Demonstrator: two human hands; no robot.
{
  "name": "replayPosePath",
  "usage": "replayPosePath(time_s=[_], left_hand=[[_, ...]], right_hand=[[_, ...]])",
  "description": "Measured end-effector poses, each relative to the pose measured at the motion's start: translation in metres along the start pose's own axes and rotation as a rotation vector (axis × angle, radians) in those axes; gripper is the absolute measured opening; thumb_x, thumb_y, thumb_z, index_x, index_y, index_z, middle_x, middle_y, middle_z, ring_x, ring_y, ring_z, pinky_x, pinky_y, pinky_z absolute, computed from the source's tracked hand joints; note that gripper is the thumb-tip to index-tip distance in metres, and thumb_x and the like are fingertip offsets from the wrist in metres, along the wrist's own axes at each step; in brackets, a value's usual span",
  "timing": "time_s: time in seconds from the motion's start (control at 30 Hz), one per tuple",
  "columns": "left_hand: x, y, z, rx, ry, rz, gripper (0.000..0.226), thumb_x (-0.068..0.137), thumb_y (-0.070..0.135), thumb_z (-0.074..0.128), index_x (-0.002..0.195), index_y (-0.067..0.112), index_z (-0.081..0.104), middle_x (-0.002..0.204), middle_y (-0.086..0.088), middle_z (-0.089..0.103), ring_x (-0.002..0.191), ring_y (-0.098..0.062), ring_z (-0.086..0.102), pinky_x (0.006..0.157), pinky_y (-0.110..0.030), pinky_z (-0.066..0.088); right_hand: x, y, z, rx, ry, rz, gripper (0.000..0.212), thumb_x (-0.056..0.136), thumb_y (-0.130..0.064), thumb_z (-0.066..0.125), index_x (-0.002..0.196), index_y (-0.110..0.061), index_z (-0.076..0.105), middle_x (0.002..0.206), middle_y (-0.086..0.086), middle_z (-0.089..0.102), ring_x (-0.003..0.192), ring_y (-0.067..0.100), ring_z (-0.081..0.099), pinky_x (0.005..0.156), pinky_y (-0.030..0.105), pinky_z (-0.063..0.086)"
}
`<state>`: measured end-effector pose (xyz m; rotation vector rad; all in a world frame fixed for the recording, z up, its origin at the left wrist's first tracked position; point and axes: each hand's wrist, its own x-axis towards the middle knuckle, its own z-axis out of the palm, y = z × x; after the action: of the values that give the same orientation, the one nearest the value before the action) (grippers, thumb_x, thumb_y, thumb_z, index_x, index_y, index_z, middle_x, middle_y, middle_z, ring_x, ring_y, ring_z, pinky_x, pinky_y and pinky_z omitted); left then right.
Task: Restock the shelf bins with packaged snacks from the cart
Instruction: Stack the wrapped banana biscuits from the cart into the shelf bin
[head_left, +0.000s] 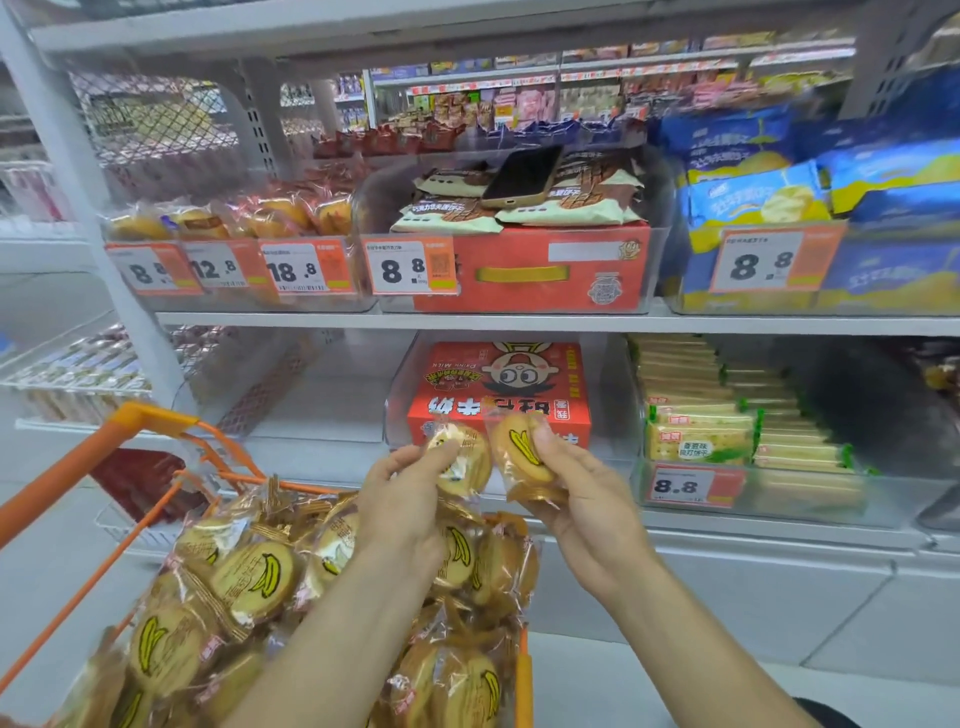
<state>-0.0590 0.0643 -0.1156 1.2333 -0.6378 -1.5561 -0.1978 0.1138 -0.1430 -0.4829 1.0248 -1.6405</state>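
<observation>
Orange cart (156, 512) at seven o'clock, heaped with banana-print packets (249, 577); left hand (402, 499) pinches one packet (464, 457), right hand (582, 499) grips another (522, 457), long axis upright; red box (498, 395) in bin at twelve o'clock beyond.

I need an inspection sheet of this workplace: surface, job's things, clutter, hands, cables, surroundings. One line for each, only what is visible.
Surface: white shelf with clear bins; the bin at lower left looks nearly bare.
Job's things: orange cart heaped with banana-print packs.
Clutter: phone lying on brown packs in the upper middle bin; red box upside down in the bin below.
Hands: left hand holds one pack; right hand holds another pack.
Cables: nothing seen.
Surroundings: price tags; blue packs; blurred shelves behind.
</observation>
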Motion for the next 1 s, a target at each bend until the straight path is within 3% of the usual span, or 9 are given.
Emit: replayPosePath(time_s=[0.1,0.2,0.3,0.37,0.47,0.6,0.77,0.9,1.0], left_hand=[[-0.006,-0.004,0.007,-0.056,-0.094,0.000,0.046,0.082,-0.003,0.073,0.121,0.011,0.052,0.113,-0.017,0.068,0.065,-0.023,0.071,0.068,-0.040,0.054],[-0.015,-0.006,0.011,-0.025,-0.197,-0.043,0.047,0.083,-0.012,0.065,0.124,0.007,0.054,0.112,-0.021,0.070,0.072,-0.027,0.074,0.065,-0.039,0.059],[-0.023,-0.004,0.015,0.065,-0.308,-0.035,0.022,0.090,-0.004,0.054,0.089,0.004,0.075,0.083,-0.014,0.073,0.066,-0.020,0.069,0.068,-0.033,0.056],[-0.027,-0.002,0.016,0.108,-0.381,0.004,0.040,0.094,0.007,0.051,0.065,0.012,0.078,0.070,-0.007,0.070,0.062,-0.016,0.065,0.065,-0.030,0.054],[-0.026,0.002,0.016,0.312,-0.414,0.090,0.023,0.094,0.030,0.063,0.099,0.012,0.076,0.093,-0.011,0.076,0.080,-0.018,0.073,0.068,-0.033,0.057],[-0.005,0.018,0.006,0.669,-0.401,0.134,0.074,0.070,0.057,0.080,0.120,0.009,0.054,0.093,-0.013,0.076,0.078,-0.023,0.074,0.065,-0.036,0.058],[0.018,0.055,-0.004,0.957,-0.772,0.052,0.044,0.080,0.031,0.078,0.116,0.010,0.066,0.109,-0.018,0.073,0.093,-0.029,0.070,0.077,-0.038,0.057],[0.043,0.065,-0.001,0.832,-0.757,0.172,0.032,0.077,0.021,0.081,0.105,0.009,0.069,0.111,-0.018,0.071,0.099,-0.038,0.069,0.095,-0.053,0.053],[0.068,0.062,0.000,0.826,-0.694,0.275,0.037,0.081,0.017,0.079,0.108,-0.001,0.063,0.100,-0.010,0.071,0.087,-0.026,0.069,0.087,-0.036,0.058]], right_hand=[[-0.001,0.004,0.002,-0.039,0.085,-0.101,0.042,0.077,-0.024,0.079,0.114,-0.006,0.069,0.094,0.009,0.078,0.078,0.016,0.074,0.076,0.034,0.059],[0.004,0.006,0.000,-0.102,0.147,-0.197,0.030,0.083,-0.019,0.078,0.110,-0.010,0.071,0.099,0.009,0.078,0.088,0.021,0.075,0.081,0.040,0.061],[0.006,0.009,0.000,-0.243,0.138,-0.228,0.023,0.087,-0.030,0.075,0.107,-0.019,0.074,0.103,0.002,0.077,0.097,0.024,0.074,0.084,0.049,0.061],[0.004,0.010,0.003,-0.258,0.095,-0.191,0.020,0.094,-0.033,0.067,0.108,-0.020,0.074,0.103,0.004,0.076,0.091,0.024,0.075,0.068,0.045,0.063],[0.002,0.010,0.008,-0.240,0.053,-0.144,0.019,0.099,-0.030,0.061,0.110,-0.020,0.073,0.103,0.007,0.075,0.084,0.024,0.076,0.056,0.042,0.061],[0.009,-0.001,0.002,-0.456,-0.082,-0.260,0.021,0.091,-0.034,0.071,0.111,-0.029,0.076,0.107,-0.006,0.076,0.099,0.021,0.073,0.079,0.047,0.061],[0.016,-0.019,-0.008,-0.761,-0.188,-0.478,0.046,0.077,-0.042,0.078,0.120,-0.027,0.069,0.107,-0.018,0.072,0.103,-0.002,0.066,0.084,0.015,0.051],[0.029,-0.009,-0.001,-0.542,-0.210,-0.292,0.076,0.067,-0.040,0.082,0.134,-0.024,0.048,0.113,-0.006,0.071,0.101,0.009,0.071,0.085,0.028,0.059],[0.053,0.001,0.005,-0.554,-0.290,-0.181,0.058,0.075,-0.030,0.081,0.127,-0.017,0.058,0.112,0.001,0.075,0.105,0.021,0.072,0.087,0.042,0.061]])
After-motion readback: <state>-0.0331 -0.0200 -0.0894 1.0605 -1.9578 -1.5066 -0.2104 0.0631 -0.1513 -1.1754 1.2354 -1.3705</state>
